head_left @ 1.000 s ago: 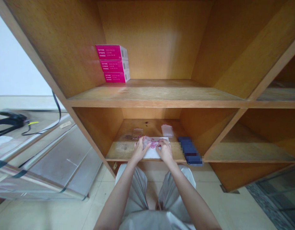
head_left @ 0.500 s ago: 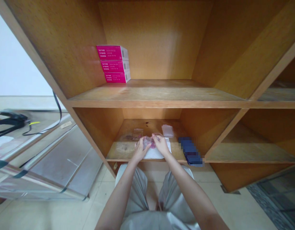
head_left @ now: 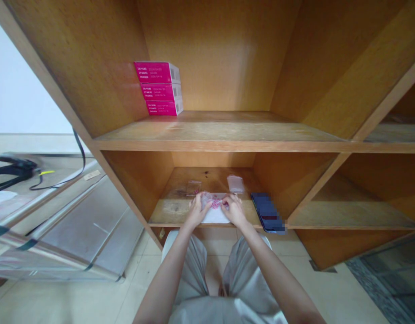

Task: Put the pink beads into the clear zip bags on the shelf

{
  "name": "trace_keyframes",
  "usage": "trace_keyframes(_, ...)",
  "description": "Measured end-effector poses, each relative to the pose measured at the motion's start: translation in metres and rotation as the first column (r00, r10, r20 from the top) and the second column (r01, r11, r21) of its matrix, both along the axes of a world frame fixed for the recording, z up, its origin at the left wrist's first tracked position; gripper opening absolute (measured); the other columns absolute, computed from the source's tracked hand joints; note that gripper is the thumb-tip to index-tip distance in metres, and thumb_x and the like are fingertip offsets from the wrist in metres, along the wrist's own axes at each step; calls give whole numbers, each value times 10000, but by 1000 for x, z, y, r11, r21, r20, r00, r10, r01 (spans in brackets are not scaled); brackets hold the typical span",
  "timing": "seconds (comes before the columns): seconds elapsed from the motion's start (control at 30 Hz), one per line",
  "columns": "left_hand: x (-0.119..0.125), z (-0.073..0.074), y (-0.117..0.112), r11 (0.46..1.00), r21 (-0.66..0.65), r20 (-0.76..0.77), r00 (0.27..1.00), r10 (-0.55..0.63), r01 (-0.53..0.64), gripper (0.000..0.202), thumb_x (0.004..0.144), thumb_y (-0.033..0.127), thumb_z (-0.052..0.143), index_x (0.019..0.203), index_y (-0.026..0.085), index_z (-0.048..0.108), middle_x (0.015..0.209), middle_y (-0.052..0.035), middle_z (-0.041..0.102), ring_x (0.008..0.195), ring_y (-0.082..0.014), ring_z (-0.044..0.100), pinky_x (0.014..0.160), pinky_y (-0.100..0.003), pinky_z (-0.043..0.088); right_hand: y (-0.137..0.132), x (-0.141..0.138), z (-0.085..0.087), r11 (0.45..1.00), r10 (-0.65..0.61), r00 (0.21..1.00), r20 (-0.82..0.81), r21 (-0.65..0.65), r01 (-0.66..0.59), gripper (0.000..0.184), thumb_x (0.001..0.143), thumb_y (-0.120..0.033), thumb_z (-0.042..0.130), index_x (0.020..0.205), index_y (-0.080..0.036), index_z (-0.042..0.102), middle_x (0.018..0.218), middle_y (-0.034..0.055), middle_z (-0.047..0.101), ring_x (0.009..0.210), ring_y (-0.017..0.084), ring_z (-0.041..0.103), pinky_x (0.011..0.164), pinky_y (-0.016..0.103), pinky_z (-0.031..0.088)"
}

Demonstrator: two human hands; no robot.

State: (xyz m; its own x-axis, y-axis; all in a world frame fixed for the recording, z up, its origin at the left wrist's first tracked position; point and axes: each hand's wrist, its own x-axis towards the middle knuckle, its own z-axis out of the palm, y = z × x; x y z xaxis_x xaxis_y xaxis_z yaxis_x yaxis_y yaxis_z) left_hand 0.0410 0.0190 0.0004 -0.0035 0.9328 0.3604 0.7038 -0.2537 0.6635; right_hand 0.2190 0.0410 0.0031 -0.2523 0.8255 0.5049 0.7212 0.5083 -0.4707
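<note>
Small pink round pieces (head_left: 215, 204), too small to name surely, lie on a sheet of white paper (head_left: 216, 218) on the lower shelf. My left hand (head_left: 197, 210) is closed on a clear plastic bag (head_left: 206, 198) at the paper's left side. On the right, my right hand (head_left: 233, 209) has its fingertips pinched together at the edge of the pink pieces; whatever is between them is hidden. Behind my left hand lies another clear bag (head_left: 194, 186) with some pink pieces in it. A stack of flat clear bags (head_left: 235, 183) sits behind my right hand.
A dark phone (head_left: 268, 213), partly blurred out, lies at the shelf's right front edge. Three pink boxes (head_left: 162, 92) are stacked on the upper shelf (head_left: 227, 128). To the left stands a rack with pale rails (head_left: 69, 252), and black straps (head_left: 16, 168) lie near it.
My right hand has drawn back from the bag's mouth, down and to the right, to the pink pieces on the paper. My left hand stays in place with the bag.
</note>
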Motion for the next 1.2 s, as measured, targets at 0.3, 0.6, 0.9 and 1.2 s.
trace_keyframes(0.3,-1,0,-1,1000,-18,3,1000,1,-1,461,795,445,441,1168,193,342,1210,-101,483,1155,-205,412,963,-382,262,2,4,-7,1000,13,996,88,-10,-12,71,728,-166,515,740,-191,580,919,68,570,905,196,487,783,307,360)
trace_keyframes(0.6,-2,-2,0,1000,-1,-9,1000,-9,9,463,799,453,429,1174,195,344,1211,-104,480,1154,-204,410,955,-376,260,13,-6,16,995,75,964,-254,-51,-91,102,739,-189,493,701,-185,588,789,42,599,786,161,534,752,281,400)
trace_keyframes(0.9,-1,-1,0,1000,-20,-41,999,-13,13,441,813,431,413,1177,194,335,1230,-114,465,1167,-205,401,948,-377,263,19,-38,42,979,170,865,-473,-22,-204,145,746,-282,535,661,-182,596,787,40,621,810,162,558,778,286,409)
trace_keyframes(1.2,-1,-2,0,1000,-28,-19,1000,-11,10,474,802,447,428,1190,194,331,1225,-120,472,1168,-212,402,965,-394,243,20,-20,31,985,145,899,-414,-26,-170,178,797,-247,462,764,-178,623,830,57,628,825,162,557,778,279,413)
